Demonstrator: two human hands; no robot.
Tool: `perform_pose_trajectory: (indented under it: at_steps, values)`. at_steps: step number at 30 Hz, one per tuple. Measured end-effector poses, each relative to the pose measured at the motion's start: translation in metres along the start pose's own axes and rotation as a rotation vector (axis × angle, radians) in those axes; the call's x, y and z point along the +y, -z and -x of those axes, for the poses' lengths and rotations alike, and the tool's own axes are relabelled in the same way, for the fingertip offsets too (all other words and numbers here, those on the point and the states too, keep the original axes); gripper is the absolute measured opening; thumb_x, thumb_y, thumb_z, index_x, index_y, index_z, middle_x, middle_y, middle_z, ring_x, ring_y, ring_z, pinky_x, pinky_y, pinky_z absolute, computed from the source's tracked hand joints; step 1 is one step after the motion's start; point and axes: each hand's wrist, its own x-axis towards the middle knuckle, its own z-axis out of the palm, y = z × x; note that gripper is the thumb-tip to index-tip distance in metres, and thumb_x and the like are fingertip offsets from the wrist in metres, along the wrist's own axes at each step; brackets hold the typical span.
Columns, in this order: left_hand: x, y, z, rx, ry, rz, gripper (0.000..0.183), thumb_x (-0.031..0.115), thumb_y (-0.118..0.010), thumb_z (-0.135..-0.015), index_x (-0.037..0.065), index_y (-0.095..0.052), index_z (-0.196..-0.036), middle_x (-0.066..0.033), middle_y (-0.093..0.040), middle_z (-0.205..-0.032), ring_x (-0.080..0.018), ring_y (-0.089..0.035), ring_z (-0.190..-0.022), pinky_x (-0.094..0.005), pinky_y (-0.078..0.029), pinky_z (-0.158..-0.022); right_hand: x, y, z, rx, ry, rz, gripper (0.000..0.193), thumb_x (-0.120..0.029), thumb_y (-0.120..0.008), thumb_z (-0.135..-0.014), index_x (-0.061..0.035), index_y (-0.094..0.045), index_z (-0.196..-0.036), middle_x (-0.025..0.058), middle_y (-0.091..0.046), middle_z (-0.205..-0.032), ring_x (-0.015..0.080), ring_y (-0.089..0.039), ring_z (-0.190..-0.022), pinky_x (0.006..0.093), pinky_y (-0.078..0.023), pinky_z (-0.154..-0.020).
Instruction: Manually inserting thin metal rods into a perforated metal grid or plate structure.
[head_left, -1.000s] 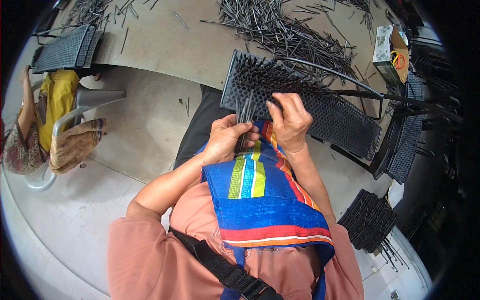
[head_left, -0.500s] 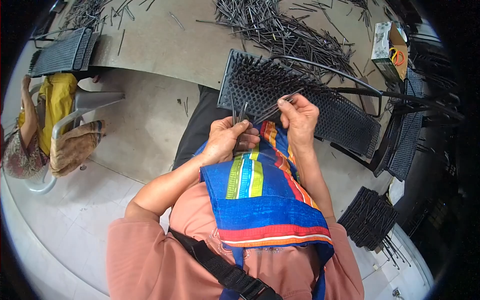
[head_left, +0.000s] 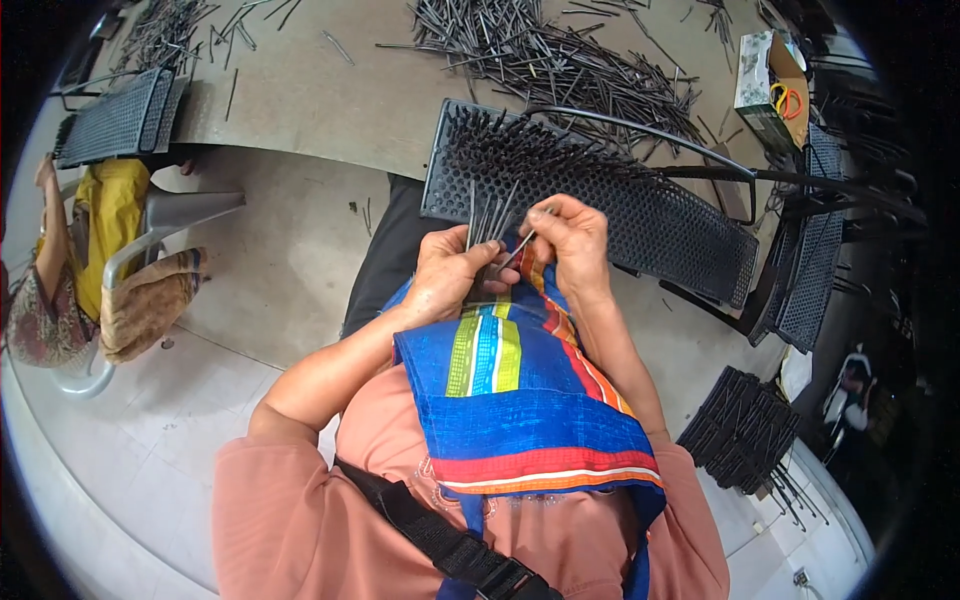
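Note:
My left hand (head_left: 448,268) is closed round a small bundle of thin dark sticks (head_left: 486,216), fanned out and pointing up past the thumb. Close on its right, my right hand (head_left: 572,244) pinches a thin dark stick (head_left: 517,248) that slants down toward the left fingers. Both hands are above my striped blue apron (head_left: 530,420). Just beyond them, a black perforated rack (head_left: 700,245) lies tilted at the table's edge. Many short dark sticks (head_left: 510,140) stand upright in the holes of its left and upper part; bare holes show on its right.
A large heap of loose sticks (head_left: 600,85) spreads over the table (head_left: 290,95). At the right stand a box with scissors (head_left: 790,100) and another rack (head_left: 800,250). A stick-filled block (head_left: 738,430) sits lower right. Another person (head_left: 50,270) sits at left near a similar rack (head_left: 115,115).
My right hand has moved left and slightly down toward my left hand. More sticks now show in the left hand's bundle, while the right hand shows fewer.

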Motion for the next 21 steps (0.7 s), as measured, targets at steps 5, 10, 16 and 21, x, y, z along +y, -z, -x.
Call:
perform_pose_trajectory:
  at_steps: [5,10,16,21]
  values:
    - [-0.007,-0.002,0.000,0.017,0.041,0.028,0.012,0.005,-0.058,-0.094,-0.004,-0.064,-0.098,-0.0129,-0.069,-0.085,-0.0176,-0.068,-0.066,-0.0284,-0.058,-0.060,-0.012,0.011,-0.008,-0.034,-0.038,0.061,0.007,-0.003,-0.066,-0.084,0.0027,-0.067,-0.081,0.0081,-0.067,-0.067,0.0055,-0.046,-0.038,0.0204,-0.032,-0.035]
    - [-0.013,-0.004,-0.002,-0.047,0.003,-0.034,0.011,0.006,-0.058,-0.094,-0.001,-0.065,-0.097,-0.0086,-0.069,-0.081,-0.0143,-0.066,-0.064,-0.0262,-0.056,-0.059,-0.014,0.011,-0.008,-0.120,-0.170,0.022,0.007,-0.003,-0.067,-0.084,0.0032,-0.069,-0.083,0.0081,-0.066,-0.065,0.0068,-0.048,-0.037,0.0207,-0.033,-0.035]
    - [-0.013,-0.009,-0.001,0.028,-0.140,-0.152,0.013,0.009,-0.054,-0.097,0.000,-0.063,-0.099,-0.0080,-0.068,-0.079,-0.0136,-0.066,-0.063,-0.0248,-0.054,-0.055,-0.019,0.012,-0.004,-0.007,-0.041,-0.002,0.006,-0.004,-0.068,-0.083,0.0019,-0.068,-0.082,0.0062,-0.065,-0.064,0.0072,-0.050,-0.038,0.0209,-0.035,-0.036]
    - [-0.014,-0.013,-0.002,-0.063,-0.104,-0.117,0.013,0.006,-0.055,-0.096,-0.002,-0.063,-0.101,-0.0112,-0.070,-0.084,-0.0179,-0.070,-0.069,-0.0281,-0.058,-0.061,-0.007,0.014,-0.002,-0.163,-0.177,0.039,0.005,-0.003,-0.067,-0.083,0.0010,-0.067,-0.080,0.0046,-0.064,-0.064,0.0073,-0.052,-0.039,0.0208,-0.035,-0.036]
